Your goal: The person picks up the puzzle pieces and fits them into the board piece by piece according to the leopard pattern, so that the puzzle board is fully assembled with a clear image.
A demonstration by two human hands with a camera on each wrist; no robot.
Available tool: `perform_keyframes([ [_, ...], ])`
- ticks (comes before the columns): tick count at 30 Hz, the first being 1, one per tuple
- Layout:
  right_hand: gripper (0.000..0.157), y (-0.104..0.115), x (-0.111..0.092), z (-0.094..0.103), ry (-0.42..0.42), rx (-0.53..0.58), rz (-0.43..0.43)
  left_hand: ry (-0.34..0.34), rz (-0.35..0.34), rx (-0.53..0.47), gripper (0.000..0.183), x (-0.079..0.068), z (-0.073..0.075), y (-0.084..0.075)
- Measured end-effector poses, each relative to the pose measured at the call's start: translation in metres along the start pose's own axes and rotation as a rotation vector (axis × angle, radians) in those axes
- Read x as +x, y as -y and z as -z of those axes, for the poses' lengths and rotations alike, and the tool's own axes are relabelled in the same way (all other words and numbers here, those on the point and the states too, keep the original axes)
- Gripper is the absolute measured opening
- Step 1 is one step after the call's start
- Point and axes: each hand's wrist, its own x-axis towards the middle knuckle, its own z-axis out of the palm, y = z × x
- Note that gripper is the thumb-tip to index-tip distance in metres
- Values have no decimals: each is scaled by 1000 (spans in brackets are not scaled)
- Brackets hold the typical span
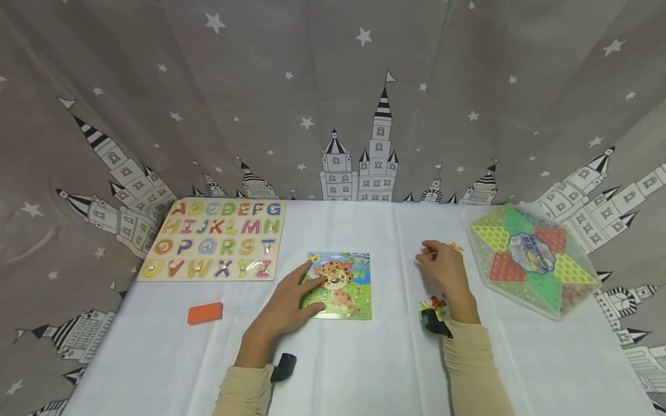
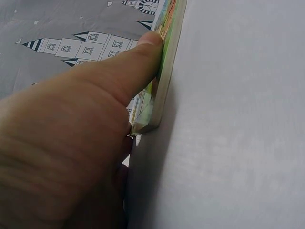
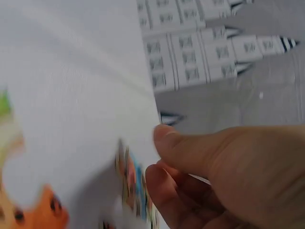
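The left hand's [image 1: 285,306] fingers lay spread on the puzzle [image 1: 359,292], mid-counter [image 1: 364,370], its thumb toward the near left corner. To the right, the right hand's [image 1: 446,270] thumb and index finger were bent close together, blurred pieces [image 3: 136,183] just beside; whether they pinched 1 could not be told.

Blue-and-green puzzle [image 1: 360,289] with spotted leopard [image 1: 340,296]
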Motion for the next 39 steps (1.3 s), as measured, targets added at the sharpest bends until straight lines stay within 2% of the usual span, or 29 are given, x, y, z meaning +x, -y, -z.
perform_keyframes([
  [6, 53, -22, -4, 13, 52, -85, -47, 8, 12, 0, 60, 0, 0, -2],
  [17, 60, -27, -7, 13, 99, -162, -50, 13, 17, -1, 60, -1, 1, -2],
  [21, 62, -26, -6, 14, 107, -168, -32, 14, 16, 5, 61, -1, 1, -2],
  [24, 62, -25, -6, 13, 107, -132, -38, 18, 23, 6, 61, -1, 2, -3],
  [27, 52, -20, -3, 10, 84, -79, -24, 18, 30, 9, 60, -1, 3, -3],
  [30, 37, -10, -1, 6, 68, -28, 14, 17, 37, 1, 60, 0, 3, -4],
  [33, 28, 8, 1, -1, 87, 12, 39, 23, 44, -11, 60, 0, 3, -5],
  [36, 24, 37, 3, -14, 139, 56, 90, 31, 49, -10, 60, 0, 2, -5],
  [39, 23, 72, 8, -37, 218, 103, 194, 19, 46, -4, 59, 0, 2, -4],
])
